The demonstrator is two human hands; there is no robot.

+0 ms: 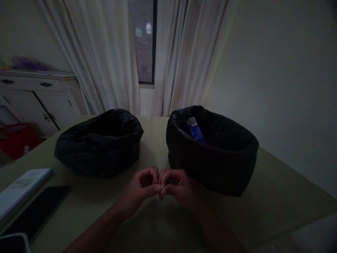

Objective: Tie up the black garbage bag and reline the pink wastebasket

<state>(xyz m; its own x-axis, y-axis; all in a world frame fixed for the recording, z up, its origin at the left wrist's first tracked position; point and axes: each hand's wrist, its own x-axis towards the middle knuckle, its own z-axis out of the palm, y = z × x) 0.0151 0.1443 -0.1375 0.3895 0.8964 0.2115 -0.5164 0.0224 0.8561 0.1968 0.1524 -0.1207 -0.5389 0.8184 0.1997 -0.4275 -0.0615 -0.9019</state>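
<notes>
My left hand [143,184] and my right hand [175,184] meet fingertip to fingertip over the table, thumbs and index fingers curled into pinches. Whatever may be between the fingertips is too small or hidden to make out. Beyond my right hand stands a container lined with a black plastic bag [210,168], with a blue packet [196,130] bearing a barcode leaning inside it. Another black-bagged container [105,158] sits beyond my left hand; its dark inside cannot be made out. A bit of red shows beside my right hand, at the right container's base.
On the left of the greenish table [154,140] lie a white box [23,188] and a dark flat object [39,211]. A dark item with a pale rim [25,240] is cut off at the lower left corner. Behind are curtains [105,63] and a white cabinet [47,95].
</notes>
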